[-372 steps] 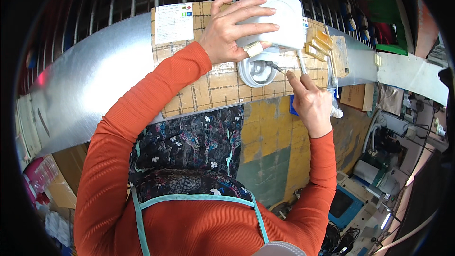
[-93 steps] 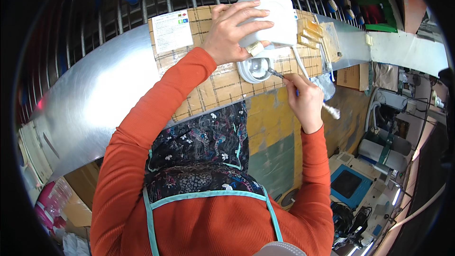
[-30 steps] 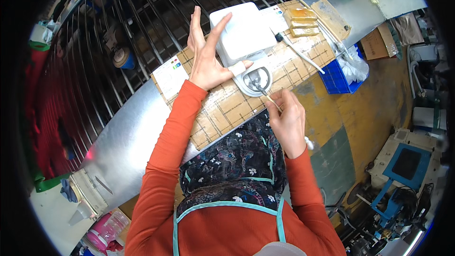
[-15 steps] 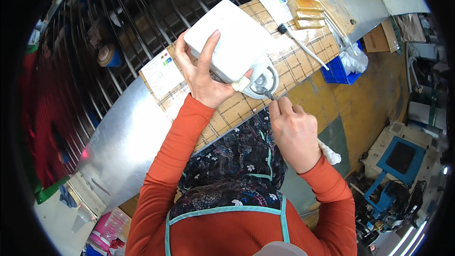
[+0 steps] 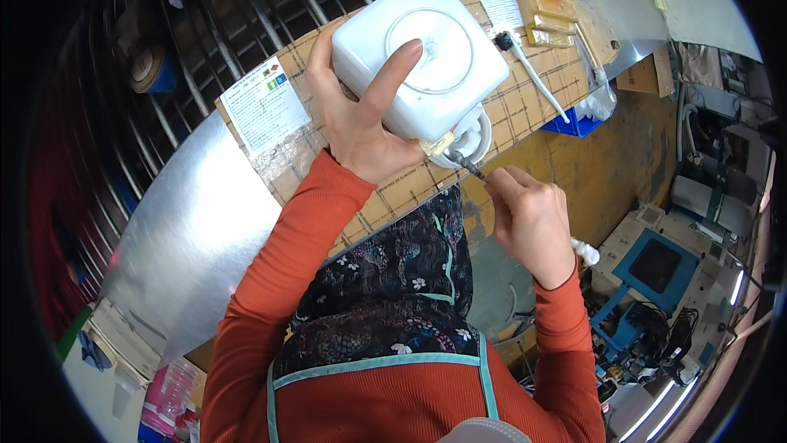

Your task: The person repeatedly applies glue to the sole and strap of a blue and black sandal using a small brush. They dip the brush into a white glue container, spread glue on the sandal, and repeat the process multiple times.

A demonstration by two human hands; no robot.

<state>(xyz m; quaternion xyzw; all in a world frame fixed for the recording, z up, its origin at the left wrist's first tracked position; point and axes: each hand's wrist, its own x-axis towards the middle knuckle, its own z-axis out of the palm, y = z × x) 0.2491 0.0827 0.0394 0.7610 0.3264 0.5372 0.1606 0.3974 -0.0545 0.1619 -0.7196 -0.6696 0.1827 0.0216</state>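
My left hand (image 5: 361, 107) grips a white square plastic housing (image 5: 420, 54) with a round raised disc on its face, tilted over the gridded cardboard work board (image 5: 525, 107). A white ring-shaped part (image 5: 474, 138) sticks out under the housing's lower edge. My right hand (image 5: 529, 218) pinches a thin dark tool (image 5: 466, 164) whose tip meets the housing's lower corner by a strip of tan tape.
A white-handled brush (image 5: 533, 74) and several tan blocks (image 5: 549, 17) lie on the board at the right. A paper label (image 5: 264, 103) is taped at the board's left. A metal bench surface (image 5: 188, 230) runs below; dark wire racks (image 5: 205, 0) stand behind. A blue bin (image 5: 574, 122) sits right.
My left hand has picked the housing up off the board, turned it and brought it closer. My right hand has stayed at its lower edge with the tool.
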